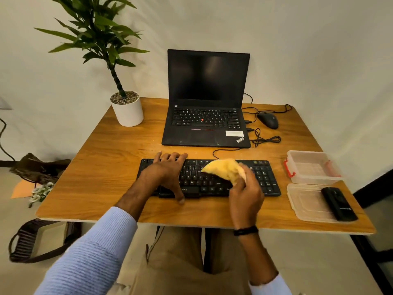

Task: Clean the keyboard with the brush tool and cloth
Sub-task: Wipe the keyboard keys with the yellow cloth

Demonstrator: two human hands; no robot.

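His right hand point(244, 192) grasps a soft, crumpled yellow cloth point(223, 169) over the flat black keyboard point(263, 179); left hand point(168, 173) lies released, flat on the keys.

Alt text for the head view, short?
A person's right hand holds a yellow cloth over a black keyboard while the left hand rests on its left half. A laptop, mouse, potted plant and plastic container sit on the wooden desk.

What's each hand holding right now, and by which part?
The right hand grips the cloth by its bunched right end, above the keyboard. The left hand holds nothing; it rests spread on the keyboard.
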